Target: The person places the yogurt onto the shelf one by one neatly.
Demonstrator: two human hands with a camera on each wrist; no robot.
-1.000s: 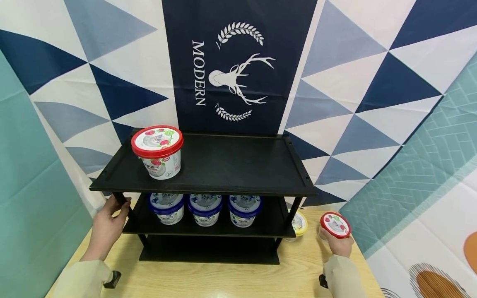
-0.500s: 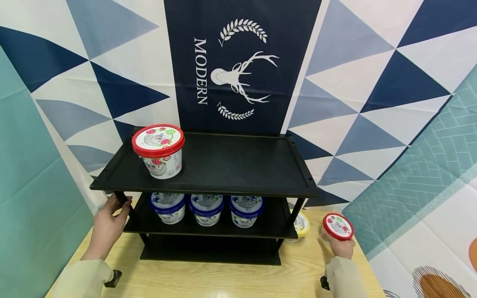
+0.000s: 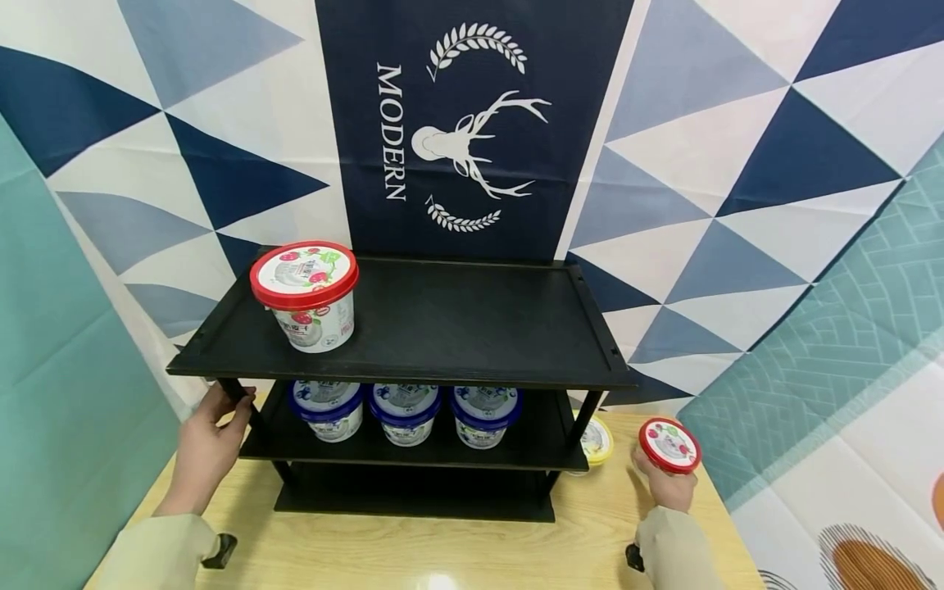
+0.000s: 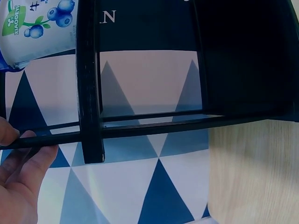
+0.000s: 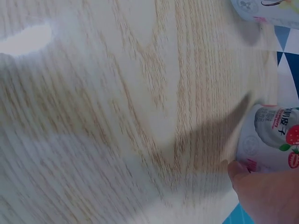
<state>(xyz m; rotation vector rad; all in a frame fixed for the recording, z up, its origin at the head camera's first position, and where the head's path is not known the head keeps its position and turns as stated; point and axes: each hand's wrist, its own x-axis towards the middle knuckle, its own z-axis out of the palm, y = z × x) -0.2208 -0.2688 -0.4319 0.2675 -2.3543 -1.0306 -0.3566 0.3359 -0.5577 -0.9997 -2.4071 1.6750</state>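
My left hand (image 3: 207,438) grips the left front post (image 3: 234,390) of a black three-tier rack (image 3: 472,328). In the left wrist view, its thumb and fingers (image 4: 39,163) close round the thin black bar (image 4: 56,139). At the table's right end, my right hand (image 3: 667,483) holds a red-lidded tub (image 3: 669,445) with strawberry pictures, its thumb (image 5: 238,170) against the tub's side. Whether the tub's base touches the table is hard to tell. A larger-looking red-lidded tub (image 3: 310,299) stands on the rack's top shelf at left.
Three blue-lidded tubs (image 3: 406,414) stand in a row on the middle shelf. A yellow-lidded tub (image 3: 596,441) sits on the wooden table (image 3: 413,549) behind the right post, partly hidden. Patterned cloth (image 3: 472,147) hangs behind the rack, and a teal panel (image 3: 66,393) borders the left.
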